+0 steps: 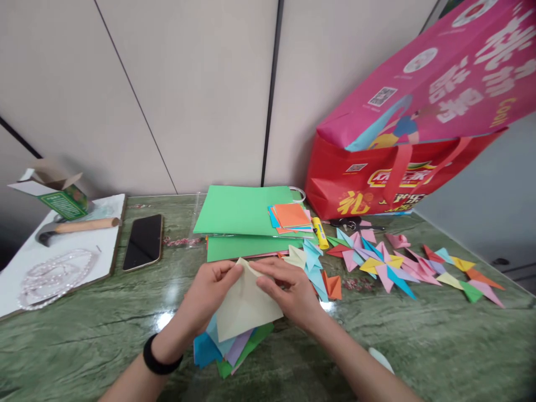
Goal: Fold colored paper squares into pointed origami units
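A pale cream sheet of origami paper (248, 307) is held up between my two hands, its top corner pinched and partly folded. My left hand (215, 287), with a black band on the wrist, grips the sheet's upper left edge between thumb and fingers. On the upper right edge, the thumb and fingers of my right hand (288, 285) close on the same sheet. Beneath it lie several coloured paper squares (207, 350) in blue, purple and green, partly covered by the sheet. Folded paper pieces (312, 257) rest just beyond my right hand.
Green paper packs (243, 209) lie at the back, with small squares (291, 215) and a yellow glue stick (320, 233). Folded paper stars (381, 259) spread rightward below a red bag (352, 190). At left are a phone (143, 242), a hammer (86, 224), bead strings (56, 279) and a green box (65, 204).
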A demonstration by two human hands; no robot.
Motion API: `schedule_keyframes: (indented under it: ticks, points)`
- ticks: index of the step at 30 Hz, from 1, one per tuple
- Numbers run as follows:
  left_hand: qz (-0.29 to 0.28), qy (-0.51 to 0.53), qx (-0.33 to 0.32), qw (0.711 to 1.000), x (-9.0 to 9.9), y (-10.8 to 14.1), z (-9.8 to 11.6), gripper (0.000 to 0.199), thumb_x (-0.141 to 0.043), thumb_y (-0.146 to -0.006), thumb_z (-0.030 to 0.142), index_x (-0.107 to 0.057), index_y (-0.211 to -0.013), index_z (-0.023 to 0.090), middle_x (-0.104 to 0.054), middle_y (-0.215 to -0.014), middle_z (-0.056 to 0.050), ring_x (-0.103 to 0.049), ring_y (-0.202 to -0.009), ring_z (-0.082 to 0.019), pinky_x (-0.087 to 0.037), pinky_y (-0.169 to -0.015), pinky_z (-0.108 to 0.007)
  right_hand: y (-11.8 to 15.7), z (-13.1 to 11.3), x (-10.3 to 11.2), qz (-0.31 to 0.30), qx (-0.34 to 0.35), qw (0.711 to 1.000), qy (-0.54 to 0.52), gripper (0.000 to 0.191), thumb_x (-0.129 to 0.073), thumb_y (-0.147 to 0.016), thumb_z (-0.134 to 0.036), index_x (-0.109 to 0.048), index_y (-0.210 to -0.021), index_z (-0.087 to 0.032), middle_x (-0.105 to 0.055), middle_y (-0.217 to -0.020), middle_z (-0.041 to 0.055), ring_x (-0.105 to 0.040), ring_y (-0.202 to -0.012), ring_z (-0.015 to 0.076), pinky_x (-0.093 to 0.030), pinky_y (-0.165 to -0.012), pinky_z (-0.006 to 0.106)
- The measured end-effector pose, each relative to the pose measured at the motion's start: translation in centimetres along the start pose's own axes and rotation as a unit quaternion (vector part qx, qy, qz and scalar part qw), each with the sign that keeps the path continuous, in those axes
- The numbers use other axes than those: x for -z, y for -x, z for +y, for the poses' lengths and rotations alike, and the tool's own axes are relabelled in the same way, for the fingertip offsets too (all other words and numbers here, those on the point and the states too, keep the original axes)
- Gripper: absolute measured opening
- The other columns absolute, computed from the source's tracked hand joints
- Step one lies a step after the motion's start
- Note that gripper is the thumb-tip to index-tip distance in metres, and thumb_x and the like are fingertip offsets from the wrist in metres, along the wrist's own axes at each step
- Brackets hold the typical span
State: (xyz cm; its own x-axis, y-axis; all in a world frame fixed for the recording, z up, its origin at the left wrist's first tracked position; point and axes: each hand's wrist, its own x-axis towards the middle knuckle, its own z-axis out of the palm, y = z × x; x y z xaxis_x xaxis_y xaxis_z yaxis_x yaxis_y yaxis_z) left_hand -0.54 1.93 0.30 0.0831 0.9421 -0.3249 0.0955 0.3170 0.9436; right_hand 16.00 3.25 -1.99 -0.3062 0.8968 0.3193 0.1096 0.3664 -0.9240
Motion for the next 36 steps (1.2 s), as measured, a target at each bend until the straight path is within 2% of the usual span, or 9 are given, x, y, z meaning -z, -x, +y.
schedule_keyframes:
  ticks: [4,9,13,18,22,25,30,33,36]
  points:
    - [0.009,-0.030,-0.012,0.999,0.0,0.0,0.0,0.032,-0.058,-0.073,0.045,-0.066,-0.072,0.013,-0.062,-0.062,-0.002,-0.049,-0.051,-0.012,-0.033,-0.044,-0.020,0.0,-0.2,0.1,0.019,-0.052,0.998,-0.028,0.022,-0.052,-0.082,-0.030,-0.072,-0.091,-0.024,-0.070,-0.093,0.0050,-0.063,-0.087,0.0207,-0.050,-0.074,0.033]
    - [0.009,-0.055,-0.023,0.998,-0.2,0.1,0.3,0.032,-0.057,-0.074,0.044,-0.067,-0.073,0.014,-0.063,-0.063,-0.002,-0.051,-0.054,-0.014,-0.035,-0.046,-0.020,0.0,0.3,-0.2,0.058,-0.138,0.983,-0.108,0.022,-0.066,-0.068,-0.031,-0.067,-0.087,-0.019,-0.069,-0.087,0.0051,-0.063,-0.080,0.0199,-0.050,-0.067,0.030]
    - [0.013,-0.073,-0.055,0.996,-0.2,0.1,0.3,0.029,-0.056,-0.076,0.042,-0.069,-0.076,0.015,-0.063,-0.065,-0.001,-0.050,-0.057,-0.013,-0.035,-0.048,-0.020,0.0,0.5,-0.4,0.062,-0.156,0.976,-0.140,0.019,-0.069,-0.064,-0.030,-0.057,-0.072,-0.017,-0.062,-0.070,0.0005,-0.058,-0.066,0.0142,-0.046,-0.056,0.023]
    - [0.028,-0.073,-0.076,0.994,0.0,0.0,0.1,0.024,-0.058,-0.076,0.038,-0.071,-0.079,0.018,-0.064,-0.069,-0.001,-0.050,-0.061,-0.014,-0.036,-0.052,-0.020,0.1,0.4,-0.4,0.034,-0.168,0.973,-0.156,0.019,-0.071,-0.062,-0.029,-0.057,-0.067,-0.017,-0.061,-0.071,-0.0002,-0.056,-0.065,0.0130,-0.043,-0.055,0.022]
    - [0.039,-0.086,-0.080,0.992,-0.1,0.1,0.1,0.023,-0.058,-0.076,0.037,-0.072,-0.079,0.019,-0.066,-0.071,-0.002,-0.052,-0.063,-0.016,-0.036,-0.052,-0.021,0.1,0.5,-0.3,0.025,-0.179,0.971,-0.154,0.015,-0.064,-0.071,-0.031,-0.060,-0.067,-0.017,-0.061,-0.068,-0.0005,-0.054,-0.063,0.0112,-0.041,-0.055,0.021]
    - [0.044,-0.091,-0.065,0.993,-0.3,0.3,0.3,0.023,-0.058,-0.075,0.037,-0.072,-0.078,0.019,-0.066,-0.068,-0.001,-0.051,-0.061,-0.015,-0.035,-0.050,-0.020,0.1,0.7,-0.3,0.018,-0.200,0.963,-0.180,0.013,-0.066,-0.070,-0.029,-0.061,-0.074,-0.017,-0.061,-0.066,-0.0023,-0.055,-0.062,0.0099,-0.041,-0.057,0.020]
    - [0.032,-0.106,-0.045,0.993,-0.5,0.5,0.3,0.024,-0.058,-0.074,0.039,-0.068,-0.072,0.018,-0.063,-0.066,-0.001,-0.049,-0.058,-0.014,-0.034,-0.048,-0.020,0.2,0.8,-0.4,-0.037,-0.238,0.945,-0.220,0.021,-0.071,-0.064,-0.028,-0.063,-0.080,-0.017,-0.066,-0.075,0.0006,-0.059,-0.066,0.0115,-0.043,-0.061,0.022]
    - [0.021,-0.106,-0.034,0.994,-0.4,0.3,0.2,0.028,-0.055,-0.076,0.042,-0.066,-0.070,0.017,-0.060,-0.063,0.000,-0.046,-0.055,-0.013,-0.032,-0.047,-0.020,0.2,0.9,-0.3,-0.008,-0.242,0.945,-0.220,0.021,-0.071,-0.063,-0.030,-0.063,-0.078,-0.017,-0.066,-0.072,0.0002,-0.058,-0.063,0.0114,-0.042,-0.059,0.022]
    - [-0.022,-0.128,-0.004,0.991,-0.4,0.2,0.2,0.032,-0.055,-0.074,0.045,-0.063,-0.071,0.014,-0.056,-0.060,0.001,-0.044,-0.052,-0.012,-0.029,-0.044,-0.020,0.0,1.1,-0.2,0.022,-0.240,0.948,-0.209,0.021,-0.071,-0.063,-0.032,-0.063,-0.075,-0.016,-0.064,-0.068,-0.0005,-0.056,-0.061,0.0106,-0.040,-0.057,0.022]
